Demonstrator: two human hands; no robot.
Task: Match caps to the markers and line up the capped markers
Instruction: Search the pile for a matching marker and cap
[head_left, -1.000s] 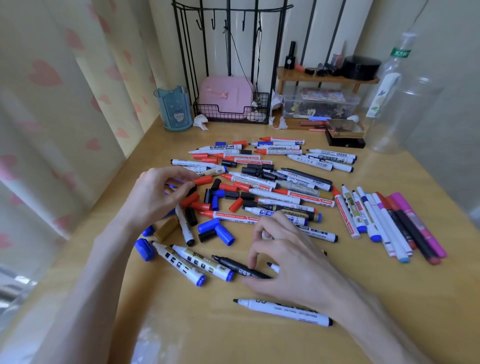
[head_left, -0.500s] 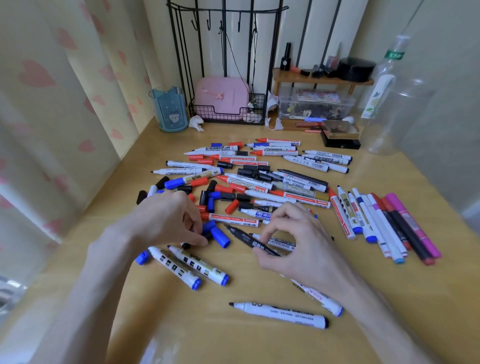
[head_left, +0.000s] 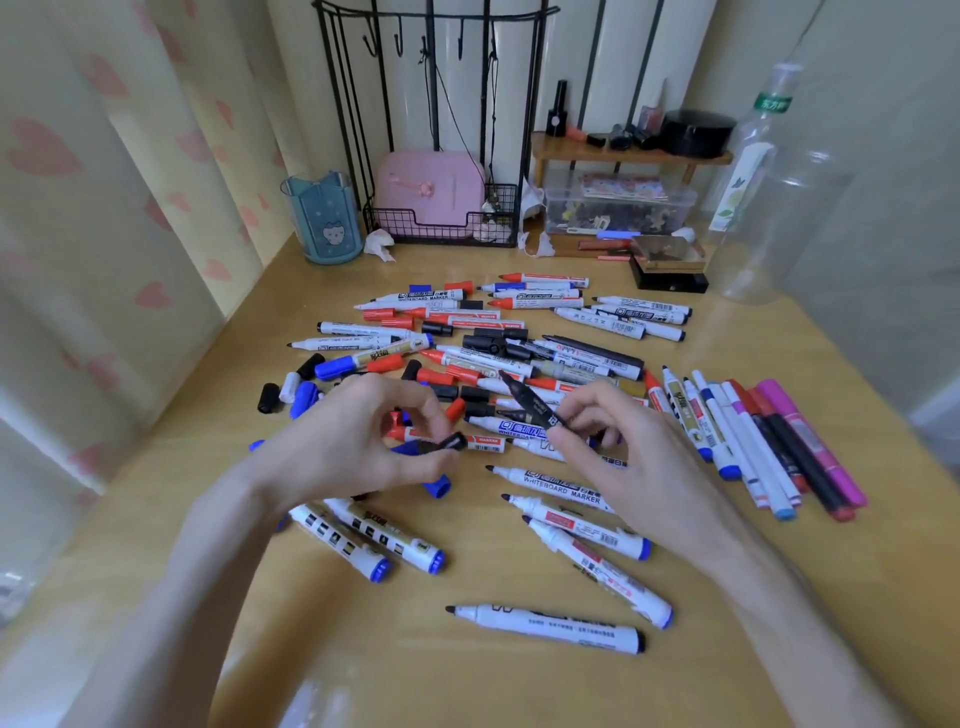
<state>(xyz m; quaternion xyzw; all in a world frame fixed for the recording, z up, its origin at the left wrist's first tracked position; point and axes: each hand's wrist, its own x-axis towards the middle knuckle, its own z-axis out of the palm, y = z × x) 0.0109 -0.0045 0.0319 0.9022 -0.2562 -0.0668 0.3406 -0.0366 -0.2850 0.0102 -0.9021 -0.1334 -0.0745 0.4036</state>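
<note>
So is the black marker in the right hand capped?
Uncapped: the black marker shows a bare tip, and the left hand pinches a black cap apart from it.

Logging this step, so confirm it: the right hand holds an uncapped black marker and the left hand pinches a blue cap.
Wrong on the colour: the head view shows the cap in the left hand is black, not blue. The right hand does hold an uncapped black marker.

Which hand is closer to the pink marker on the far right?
Right. The right hand sits left of the pink marker, across the lined-up row; the left hand is farther left.
</note>
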